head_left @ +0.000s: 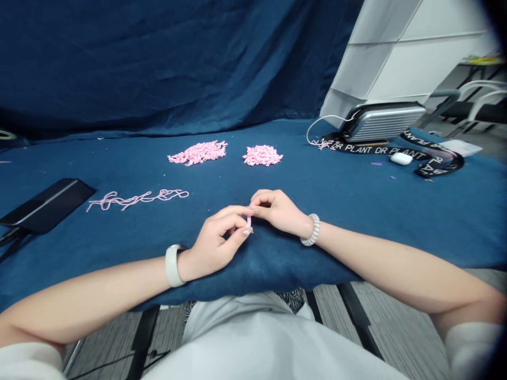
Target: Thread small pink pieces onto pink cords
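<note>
A small pink piece (249, 222) is between the two hands, just above the near edge of the blue cloth (336, 211). The left hand (217, 237) has its thumb and fingers nearly closed, with the piece between the tips. The right hand (279, 211) pinches its top end, thumb and finger close together. Past them sit two pink heaps (262, 155), right on the cloth. Tangled pink strings (138, 199) lie to the left. Far right, a small white case (401, 159) is closed, so I can't tell what's inside. It's near a black strap (368, 150) and a silver ridged box (386, 124).
</note>
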A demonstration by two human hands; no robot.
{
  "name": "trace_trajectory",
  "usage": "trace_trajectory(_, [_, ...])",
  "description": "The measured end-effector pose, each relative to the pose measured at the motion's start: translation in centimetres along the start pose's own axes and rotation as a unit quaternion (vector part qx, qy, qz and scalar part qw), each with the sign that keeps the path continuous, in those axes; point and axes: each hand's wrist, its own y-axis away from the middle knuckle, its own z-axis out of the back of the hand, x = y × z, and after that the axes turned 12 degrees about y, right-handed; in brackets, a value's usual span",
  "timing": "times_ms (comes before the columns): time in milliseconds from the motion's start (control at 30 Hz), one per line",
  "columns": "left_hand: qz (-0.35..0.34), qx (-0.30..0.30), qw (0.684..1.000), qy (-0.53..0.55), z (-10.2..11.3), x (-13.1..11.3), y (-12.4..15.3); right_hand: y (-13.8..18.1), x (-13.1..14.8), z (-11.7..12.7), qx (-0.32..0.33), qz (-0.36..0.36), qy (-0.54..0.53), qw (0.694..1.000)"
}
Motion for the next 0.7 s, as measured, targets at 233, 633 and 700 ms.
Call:
trace_trajectory(233, [0.074,-0.026,0.994,0.07,-0.4,0.3,-0.2,0.2,0.2,-0.2,0.013,0.029,0.027,0.999])
trace_trajectory(633, [0.132,-0.092,0.985,0.066,-0.4,1.1,-0.4,0.1,-0.2,-0.2,-0.02,0.014,0.056,0.998])
trace_trajectory(700, [0.141,-0.106,0.981,0.08,-0.2,1.2,-0.5,0.2,-0.1,-0.2,-0.018,0.011,0.06,0.998])
